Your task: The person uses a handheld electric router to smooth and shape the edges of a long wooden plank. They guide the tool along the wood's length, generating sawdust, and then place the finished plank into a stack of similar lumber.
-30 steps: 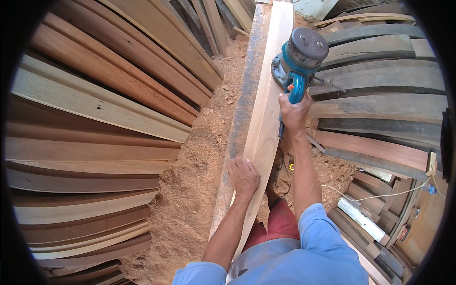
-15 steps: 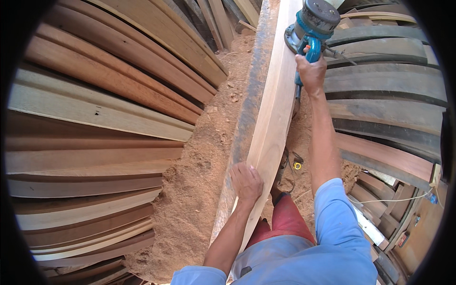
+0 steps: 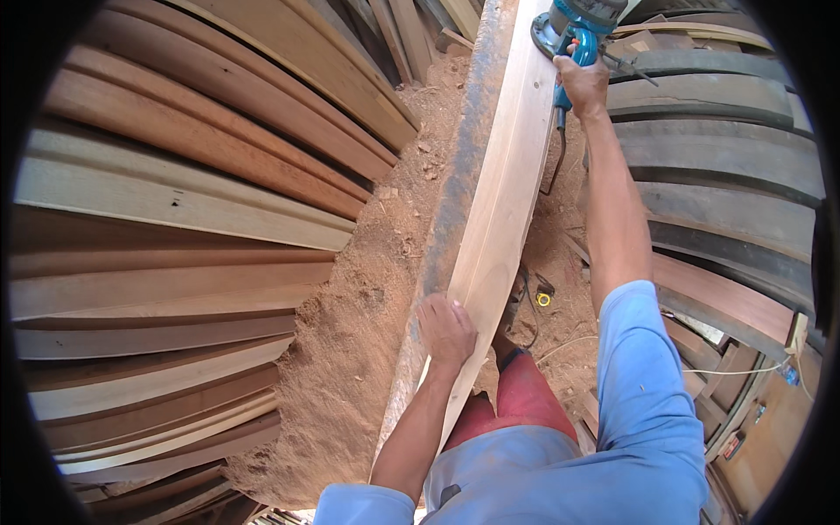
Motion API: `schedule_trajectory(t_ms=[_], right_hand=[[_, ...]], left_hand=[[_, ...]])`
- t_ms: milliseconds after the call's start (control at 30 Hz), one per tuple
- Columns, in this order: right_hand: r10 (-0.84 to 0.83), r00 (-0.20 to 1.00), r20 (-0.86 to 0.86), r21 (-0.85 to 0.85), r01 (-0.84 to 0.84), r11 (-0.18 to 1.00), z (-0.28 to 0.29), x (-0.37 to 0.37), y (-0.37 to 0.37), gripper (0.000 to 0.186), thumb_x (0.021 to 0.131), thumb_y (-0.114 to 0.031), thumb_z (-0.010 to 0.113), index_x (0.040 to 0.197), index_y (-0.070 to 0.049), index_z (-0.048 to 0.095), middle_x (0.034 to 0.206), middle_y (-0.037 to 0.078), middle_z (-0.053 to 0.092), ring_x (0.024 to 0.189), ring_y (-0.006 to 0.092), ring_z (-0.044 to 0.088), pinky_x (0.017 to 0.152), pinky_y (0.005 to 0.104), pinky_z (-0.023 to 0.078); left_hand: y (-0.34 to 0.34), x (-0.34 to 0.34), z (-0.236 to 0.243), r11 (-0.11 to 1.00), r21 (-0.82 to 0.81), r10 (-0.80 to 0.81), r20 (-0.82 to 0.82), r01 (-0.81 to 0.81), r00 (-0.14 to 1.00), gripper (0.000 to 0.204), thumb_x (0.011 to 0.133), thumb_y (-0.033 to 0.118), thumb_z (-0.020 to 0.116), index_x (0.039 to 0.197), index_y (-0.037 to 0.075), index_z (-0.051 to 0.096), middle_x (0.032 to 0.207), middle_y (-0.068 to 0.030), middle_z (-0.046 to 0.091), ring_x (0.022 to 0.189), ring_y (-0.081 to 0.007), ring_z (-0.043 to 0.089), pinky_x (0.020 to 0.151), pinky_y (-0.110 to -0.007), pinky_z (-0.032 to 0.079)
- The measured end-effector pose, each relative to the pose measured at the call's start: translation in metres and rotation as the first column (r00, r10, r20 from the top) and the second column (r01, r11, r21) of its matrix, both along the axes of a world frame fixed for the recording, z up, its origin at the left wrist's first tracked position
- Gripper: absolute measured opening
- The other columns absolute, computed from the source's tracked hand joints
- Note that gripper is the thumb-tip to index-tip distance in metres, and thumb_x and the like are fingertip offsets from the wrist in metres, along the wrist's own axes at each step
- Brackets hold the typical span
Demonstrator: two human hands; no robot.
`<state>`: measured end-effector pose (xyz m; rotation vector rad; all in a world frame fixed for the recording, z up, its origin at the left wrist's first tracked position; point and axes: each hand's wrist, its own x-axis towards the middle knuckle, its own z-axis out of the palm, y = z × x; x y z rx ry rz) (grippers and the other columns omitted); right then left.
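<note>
A long pale wooden plank [image 3: 510, 166] with a lengthwise edge line runs away from me on a worn, paint-stained bench beam [image 3: 466, 149]. At its far end stands a teal and grey electric router [image 3: 584, 16], its round base on the plank and its top cut off by the picture's edge. My right hand [image 3: 584, 86], arm stretched out, is closed around the router's teal handle. My left hand [image 3: 448, 332] lies on the near part of the plank, fingers laid out over its left side, holding nothing.
Stacked reddish and pale boards [image 3: 192, 192] fan out on the left. Grey curved boards [image 3: 709, 149] are piled on the right. Sawdust [image 3: 350, 350] covers the floor. A power cord [image 3: 557, 162] hangs from the router; a yellow ring-shaped item [image 3: 543, 299] lies near my leg.
My right hand has pushed the router farther away along the plank, and the arm is more stretched. My left hand stays nearly in place on the wood.
</note>
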<state>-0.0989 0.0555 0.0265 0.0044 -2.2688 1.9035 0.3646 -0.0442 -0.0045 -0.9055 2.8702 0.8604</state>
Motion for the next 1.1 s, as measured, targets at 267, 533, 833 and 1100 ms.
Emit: schedule_trajectory(t_ms=[267,533,833,1100], right_hand=[[0.010,0.997,-0.080,0.175,0.005,0.985,0.017,0.201,0.014,0.027,0.081,-0.011,0.073,0.105,-0.003,0.063,0.077,0.001,0.063,0.067,0.0089,0.057,0.061,0.0292,0.050],[0.099,0.981,0.165,0.121,-0.120,0.985,0.047,0.467,0.030,0.025,0.084,-0.010,0.072,0.103,-0.002,0.058,0.084,0.009,0.061,0.075,0.0193,0.060,0.072,0.0355,0.051],[0.118,0.977,0.179,0.000,-0.120,0.993,0.044,0.548,0.007,0.026,0.084,-0.002,0.071,0.105,-0.003,0.055,0.084,0.001,0.054,0.074,0.0106,0.052,0.071,0.0293,0.047],[0.071,0.994,0.081,0.074,-0.077,0.994,0.034,0.524,-0.003,0.029,0.082,-0.003,0.071,0.106,-0.002,0.056,0.087,0.003,0.056,0.076,0.0124,0.056,0.072,0.0303,0.049]], left_hand=[[0.001,-0.002,-0.001,1.000,0.010,0.021,0.034,-0.021,0.999,0.023,0.096,0.020,0.053,0.105,-0.001,0.052,0.105,-0.0248,0.055,0.100,-0.0437,0.050,0.089,-0.055,0.040],[-0.016,0.029,-0.010,0.986,0.165,0.033,-0.083,-0.019,0.996,0.021,0.097,0.020,0.052,0.105,0.001,0.053,0.103,-0.0262,0.057,0.100,-0.0454,0.053,0.089,-0.056,0.041],[-0.004,0.090,-0.012,1.000,-0.006,0.016,-0.121,-0.017,0.993,0.018,0.096,0.018,0.053,0.101,0.001,0.053,0.098,-0.0244,0.055,0.093,-0.0442,0.052,0.085,-0.056,0.042],[-0.002,0.089,-0.009,0.998,-0.062,0.020,-0.166,-0.030,0.986,0.017,0.095,0.018,0.055,0.099,0.002,0.052,0.096,-0.0224,0.054,0.093,-0.0428,0.052,0.082,-0.055,0.043]])
